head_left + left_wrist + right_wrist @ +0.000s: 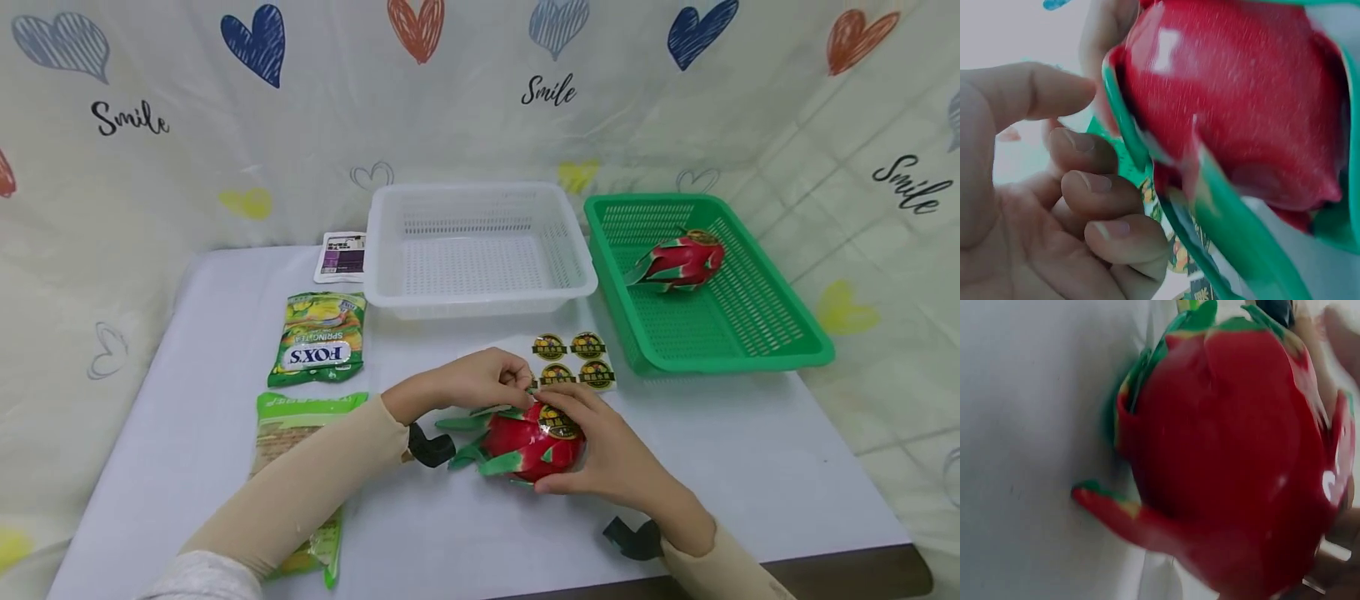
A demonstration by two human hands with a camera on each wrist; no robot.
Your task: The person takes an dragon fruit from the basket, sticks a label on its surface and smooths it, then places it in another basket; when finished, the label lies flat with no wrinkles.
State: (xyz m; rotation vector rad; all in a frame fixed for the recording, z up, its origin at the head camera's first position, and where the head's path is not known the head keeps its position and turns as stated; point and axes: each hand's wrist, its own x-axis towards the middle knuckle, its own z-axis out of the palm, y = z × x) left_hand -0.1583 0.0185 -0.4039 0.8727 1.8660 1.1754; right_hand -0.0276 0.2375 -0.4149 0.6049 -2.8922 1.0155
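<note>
A red dragon fruit (517, 446) with green scales lies on the white table, and a round black-and-gold sticker (558, 422) sits on its top right. My right hand (618, 450) grips the fruit from the right, thumb low and fingers over the top. At the fruit's upper edge is my left hand (480, 383), close to the right fingertips. The left wrist view shows its fingers (1113, 237) curled with nothing seen between them, and its thumb near a green scale. Behind the hands lies a sheet of matching stickers (573, 361), partly covered by the left hand.
A white basket (480, 302) stands at the back. To its right, a green basket (735, 364) holds another dragon fruit (678, 262). On the left lie a FOX'S candy bag (318, 337), a green-edged food packet (292, 425) partly under the left forearm, and a purple-and-white packet (342, 257).
</note>
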